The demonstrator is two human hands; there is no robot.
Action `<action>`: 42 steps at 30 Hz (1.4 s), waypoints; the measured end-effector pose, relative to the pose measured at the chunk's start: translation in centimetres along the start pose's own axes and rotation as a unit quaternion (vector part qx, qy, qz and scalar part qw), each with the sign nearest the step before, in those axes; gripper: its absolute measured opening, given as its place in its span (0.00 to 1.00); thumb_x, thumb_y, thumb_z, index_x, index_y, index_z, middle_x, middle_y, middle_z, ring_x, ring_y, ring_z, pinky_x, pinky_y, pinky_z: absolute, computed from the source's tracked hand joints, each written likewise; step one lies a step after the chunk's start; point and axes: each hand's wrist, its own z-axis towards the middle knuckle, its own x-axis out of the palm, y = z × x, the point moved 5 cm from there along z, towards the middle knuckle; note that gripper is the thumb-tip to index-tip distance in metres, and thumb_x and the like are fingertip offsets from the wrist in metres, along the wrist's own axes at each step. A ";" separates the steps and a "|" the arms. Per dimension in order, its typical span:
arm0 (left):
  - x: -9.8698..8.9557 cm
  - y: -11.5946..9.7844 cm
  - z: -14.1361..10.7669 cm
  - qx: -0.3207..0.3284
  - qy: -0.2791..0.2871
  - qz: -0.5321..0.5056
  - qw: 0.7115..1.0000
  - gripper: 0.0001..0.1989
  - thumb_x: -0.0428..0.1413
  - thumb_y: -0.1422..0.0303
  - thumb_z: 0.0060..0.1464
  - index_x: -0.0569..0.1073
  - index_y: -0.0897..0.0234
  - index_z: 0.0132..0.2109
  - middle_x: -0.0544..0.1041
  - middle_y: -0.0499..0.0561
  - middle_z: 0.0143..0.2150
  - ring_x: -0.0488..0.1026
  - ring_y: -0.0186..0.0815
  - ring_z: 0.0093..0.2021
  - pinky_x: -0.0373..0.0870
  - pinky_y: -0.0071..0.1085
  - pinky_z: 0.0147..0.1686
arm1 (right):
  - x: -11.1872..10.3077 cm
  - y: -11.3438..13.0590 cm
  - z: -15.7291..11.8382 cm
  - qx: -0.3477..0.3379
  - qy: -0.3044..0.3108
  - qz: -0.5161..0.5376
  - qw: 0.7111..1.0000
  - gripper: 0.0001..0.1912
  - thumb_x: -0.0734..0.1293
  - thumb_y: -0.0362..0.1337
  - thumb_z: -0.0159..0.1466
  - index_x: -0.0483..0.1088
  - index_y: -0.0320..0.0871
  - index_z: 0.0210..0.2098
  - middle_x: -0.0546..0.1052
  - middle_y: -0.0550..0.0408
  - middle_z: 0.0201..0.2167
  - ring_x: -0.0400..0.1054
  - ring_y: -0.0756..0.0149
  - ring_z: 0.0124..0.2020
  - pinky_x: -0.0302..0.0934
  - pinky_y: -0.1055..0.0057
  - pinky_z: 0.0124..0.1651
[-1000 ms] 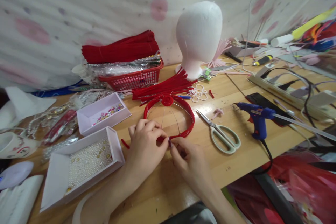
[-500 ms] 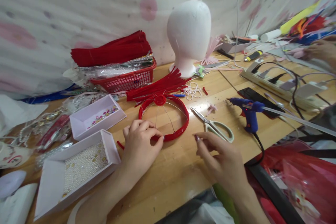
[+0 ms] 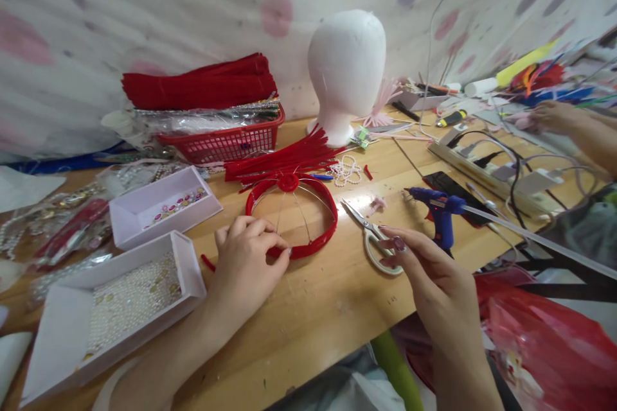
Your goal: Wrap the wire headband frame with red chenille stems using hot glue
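Observation:
A red ring (image 3: 315, 247) with thin wires meeting at a red disc (image 3: 288, 182) rests on the wooden table. My left hand (image 3: 250, 263) pinches the ring's near left edge between thumb and fingers. Just beyond the handles of the scissors (image 3: 372, 247), which lie with their blades toward the ring, my right hand (image 3: 434, 282) hovers with thumb and index finger apart and nothing visible between them. A blue glue gun (image 3: 441, 209) with a long clear stick stands right of the scissors.
White boxes of pearls (image 3: 135, 302) and gems (image 3: 166, 205) sit at left. Behind are a red basket (image 3: 226, 144), red strips (image 3: 284, 157) and a white foam head (image 3: 346, 64). A power strip (image 3: 486, 173) and another person's hand (image 3: 554, 119) are at right.
My right hand has moved right and a little nearer, its fingers now over the scissor handles. My left hand still pinches the ring. The view has shifted slightly.

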 end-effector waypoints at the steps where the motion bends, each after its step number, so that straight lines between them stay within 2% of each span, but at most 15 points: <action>1: 0.0 0.0 0.0 0.000 0.001 -0.001 1.000 0.08 0.59 0.71 0.53 0.81 0.55 0.28 0.82 0.50 0.40 0.70 0.48 0.48 0.58 0.48 0.44 | 0.0 -0.1 0.1 0.014 0.002 0.006 1.000 0.11 0.70 0.45 0.64 0.80 0.49 0.43 0.81 0.52 0.41 0.75 0.66 0.33 0.72 0.74 0.32; 7: 0.0 -0.1 0.1 0.006 -0.001 -0.002 1.000 0.08 0.59 0.71 0.52 0.80 0.56 0.28 0.82 0.50 0.39 0.70 0.48 0.47 0.58 0.47 0.43 | 0.1 -1.3 0.0 0.091 0.026 0.070 0.993 0.15 0.71 0.44 0.62 0.78 0.48 0.48 0.81 0.50 0.42 0.76 0.62 0.38 0.71 0.70 0.36; 11: 0.1 -0.1 0.0 0.011 -0.009 -0.003 1.000 0.08 0.59 0.72 0.52 0.80 0.56 0.27 0.82 0.50 0.39 0.71 0.48 0.47 0.58 0.47 0.43 | 0.4 -1.4 -0.1 0.097 0.029 0.138 0.985 0.14 0.69 0.35 0.61 0.77 0.48 0.47 0.80 0.50 0.46 0.73 0.59 0.47 0.69 0.65 0.45; 14: 0.1 -0.1 0.0 0.016 -0.010 -0.001 1.000 0.09 0.59 0.72 0.52 0.80 0.55 0.28 0.82 0.49 0.39 0.71 0.48 0.47 0.57 0.46 0.43 | 0.5 -0.9 0.2 0.081 0.010 0.225 0.971 0.11 0.67 0.27 0.53 0.77 0.46 0.33 0.78 0.55 0.30 0.71 0.66 0.33 0.66 0.70 0.34; 17: 0.1 -0.1 0.0 0.015 -0.005 0.004 1.000 0.08 0.59 0.72 0.53 0.80 0.55 0.28 0.82 0.49 0.39 0.71 0.48 0.47 0.57 0.46 0.43 | 0.7 -0.5 0.4 0.081 0.020 0.329 0.940 0.09 0.65 0.26 0.48 0.66 0.44 0.17 0.55 0.64 0.12 0.49 0.74 0.16 0.49 0.76 0.21; 19: 0.1 -0.1 0.0 0.015 -0.004 0.007 1.000 0.08 0.59 0.71 0.53 0.80 0.55 0.28 0.82 0.50 0.39 0.71 0.48 0.47 0.57 0.46 0.42 | 1.0 -0.2 0.4 0.088 0.057 0.369 0.923 0.10 0.64 0.28 0.48 0.61 0.44 0.14 0.47 0.66 0.12 0.39 0.75 0.15 0.42 0.76 0.18; 23: 0.1 -0.1 0.0 0.016 -0.010 0.010 1.000 0.08 0.58 0.71 0.52 0.80 0.56 0.28 0.82 0.50 0.39 0.70 0.48 0.47 0.57 0.47 0.43 | 1.7 -0.1 0.3 0.138 0.147 0.365 0.909 0.14 0.61 0.43 0.58 0.62 0.47 0.18 0.42 0.67 0.14 0.34 0.72 0.15 0.40 0.74 0.16; 25: 0.0 -0.1 0.0 0.017 -0.011 0.010 1.000 0.08 0.59 0.71 0.52 0.80 0.56 0.28 0.82 0.50 0.38 0.71 0.48 0.47 0.57 0.48 0.44 | 2.0 -0.1 0.3 0.162 0.157 0.352 0.908 0.19 0.58 0.52 0.62 0.65 0.47 0.22 0.45 0.67 0.14 0.38 0.71 0.14 0.45 0.73 0.16; 27: 0.0 0.0 0.1 0.014 -0.007 0.007 1.000 0.08 0.59 0.70 0.52 0.80 0.55 0.27 0.82 0.50 0.38 0.71 0.49 0.46 0.57 0.48 0.44 | 2.2 0.0 0.4 0.166 0.151 0.349 0.910 0.24 0.57 0.57 0.63 0.70 0.46 0.28 0.57 0.61 0.15 0.53 0.68 0.16 0.57 0.71 0.20; 30: 0.0 0.0 0.1 0.009 -0.001 0.004 1.000 0.08 0.59 0.70 0.52 0.80 0.55 0.27 0.82 0.50 0.38 0.71 0.50 0.47 0.58 0.48 0.44 | 2.6 0.1 0.3 0.160 0.158 0.354 0.908 0.25 0.60 0.59 0.63 0.76 0.46 0.43 0.80 0.46 0.39 0.75 0.56 0.41 0.71 0.60 0.44; 32: 0.0 0.0 0.1 0.011 -0.002 0.004 1.000 0.08 0.59 0.70 0.52 0.80 0.55 0.27 0.82 0.51 0.38 0.71 0.50 0.47 0.58 0.48 0.44 | 2.7 0.0 0.2 0.146 0.159 0.351 0.911 0.21 0.68 0.50 0.61 0.74 0.50 0.52 0.76 0.48 0.57 0.70 0.52 0.58 0.66 0.54 0.59; 34: 0.1 0.0 0.1 0.014 -0.005 0.006 1.000 0.08 0.58 0.70 0.52 0.80 0.55 0.27 0.82 0.51 0.38 0.71 0.50 0.47 0.58 0.48 0.44 | 2.6 -0.1 0.2 0.129 0.162 0.337 0.919 0.26 0.74 0.40 0.58 0.72 0.54 0.55 0.70 0.52 0.64 0.65 0.51 0.64 0.61 0.52 0.64; 39: 0.0 -0.1 0.1 0.015 -0.008 0.011 1.000 0.08 0.59 0.70 0.52 0.80 0.55 0.27 0.82 0.50 0.37 0.71 0.49 0.46 0.57 0.48 0.44 | 2.3 -1.1 0.2 0.146 0.149 0.286 0.935 0.27 0.79 0.36 0.52 0.76 0.51 0.51 0.75 0.48 0.59 0.74 0.53 0.55 0.71 0.56 0.55; 41: 0.0 -0.1 0.1 0.015 -0.008 0.010 1.000 0.08 0.59 0.70 0.52 0.80 0.55 0.27 0.82 0.50 0.37 0.71 0.49 0.46 0.57 0.47 0.44 | 1.9 -1.7 0.1 0.160 0.105 0.281 0.940 0.20 0.81 0.38 0.50 0.79 0.47 0.42 0.84 0.48 0.41 0.80 0.60 0.37 0.77 0.68 0.38; 42: 0.0 -0.1 0.1 0.015 -0.006 0.009 1.000 0.08 0.59 0.70 0.52 0.79 0.55 0.27 0.82 0.50 0.37 0.71 0.48 0.46 0.57 0.47 0.44 | 1.7 -1.9 0.0 0.167 0.084 0.286 0.940 0.16 0.80 0.41 0.51 0.80 0.45 0.37 0.83 0.53 0.27 0.77 0.66 0.23 0.74 0.74 0.25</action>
